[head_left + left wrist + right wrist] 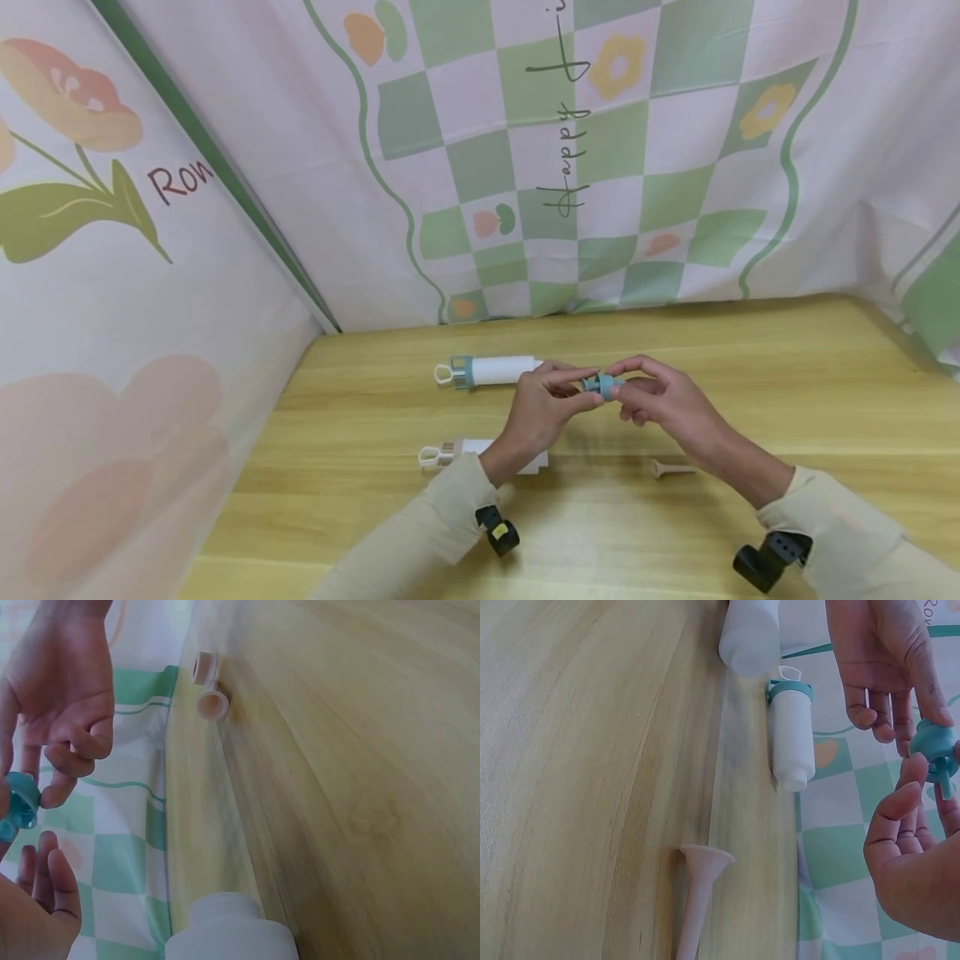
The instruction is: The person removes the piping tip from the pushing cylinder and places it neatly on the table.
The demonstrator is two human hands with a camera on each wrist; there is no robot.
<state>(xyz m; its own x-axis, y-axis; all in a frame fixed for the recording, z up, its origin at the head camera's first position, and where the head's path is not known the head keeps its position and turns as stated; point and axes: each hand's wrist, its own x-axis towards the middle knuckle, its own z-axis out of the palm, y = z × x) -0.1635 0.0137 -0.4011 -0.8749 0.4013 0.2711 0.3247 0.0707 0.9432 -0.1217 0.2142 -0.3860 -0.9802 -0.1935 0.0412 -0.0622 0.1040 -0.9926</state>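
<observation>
A small teal plastic piece (pixel 606 386), rounded with a flared rim and a short stem, is held up above the table between both hands. My left hand (pixel 542 410) pinches its stem side between thumb and fingers. On the other side the right hand (pixel 671 404) grips the rounded end with thumb and forefinger, its remaining fingers loosely bent. The right wrist view shows the teal piece (pixel 934 746) from closer, with its stem pointing down. Beneath the right forearm lies a pink trumpet-shaped piece (pixel 672 469), its flared end also plain in the right wrist view.
Behind the left hand a white cylinder with a teal collar and white loop handle (pixel 495 370) lies on its side. A similar white cylinder with a beige collar (pixel 472 450) lies nearer, partly covered by the left forearm. Printed curtains (pixel 540 167) border the wooden table (pixel 360 517).
</observation>
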